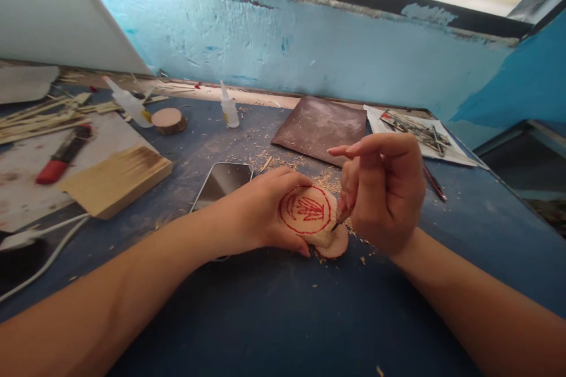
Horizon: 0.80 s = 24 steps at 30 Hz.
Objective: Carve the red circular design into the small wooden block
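My left hand (pixel 278 212) grips a pale wooden piece (pixel 309 212) by its left side, thumb at the near edge and fingers round the far edge. On its face is a red ring with spiky, leaf-like red strokes inside. Beneath its lower right edge lies a round wood slice (pixel 338 244). My right hand (pixel 382 194) is pinched at the piece's right edge, index finger stretched out above. A thin dark tip (pixel 335 225) pokes from the pinch against the wood; the rest of that tool is hidden in the hand.
A phone (pixel 223 182) lies partly under my left arm. Around stand glue bottles (pixel 230 109), a wood slice (pixel 168 121), a wooden block (pixel 117 179), a red-handled tool (pixel 64 156), a brown sheet (pixel 321 126), a pen (pixel 435 182) and wood shavings (pixel 327 177).
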### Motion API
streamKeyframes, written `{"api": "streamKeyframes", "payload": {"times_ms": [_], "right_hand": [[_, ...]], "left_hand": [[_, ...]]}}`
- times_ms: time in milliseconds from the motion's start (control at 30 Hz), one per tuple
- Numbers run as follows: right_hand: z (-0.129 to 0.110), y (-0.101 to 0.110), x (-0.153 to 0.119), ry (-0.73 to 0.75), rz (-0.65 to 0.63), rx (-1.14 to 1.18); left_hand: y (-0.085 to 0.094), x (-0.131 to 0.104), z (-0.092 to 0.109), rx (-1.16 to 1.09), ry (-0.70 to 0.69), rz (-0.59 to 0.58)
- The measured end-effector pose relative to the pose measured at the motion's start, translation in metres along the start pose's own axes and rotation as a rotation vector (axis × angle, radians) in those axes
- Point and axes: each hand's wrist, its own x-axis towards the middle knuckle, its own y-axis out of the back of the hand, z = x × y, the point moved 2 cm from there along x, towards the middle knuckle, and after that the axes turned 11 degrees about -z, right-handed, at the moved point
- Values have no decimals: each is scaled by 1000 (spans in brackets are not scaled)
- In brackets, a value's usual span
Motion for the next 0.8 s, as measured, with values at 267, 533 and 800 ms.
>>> {"api": "streamKeyframes", "payload": {"times_ms": [267,533,800], "right_hand": [[10,-5,-3,-17,-106,-201],[30,-13,-8,-315,-171,-61],[38,15,10,-413,30,74]], "left_hand": [[0,0,-1,-26,12,27],[-1,-3,-3,-21,6,0],[-2,-9,-1,-3,-57,75]]}}
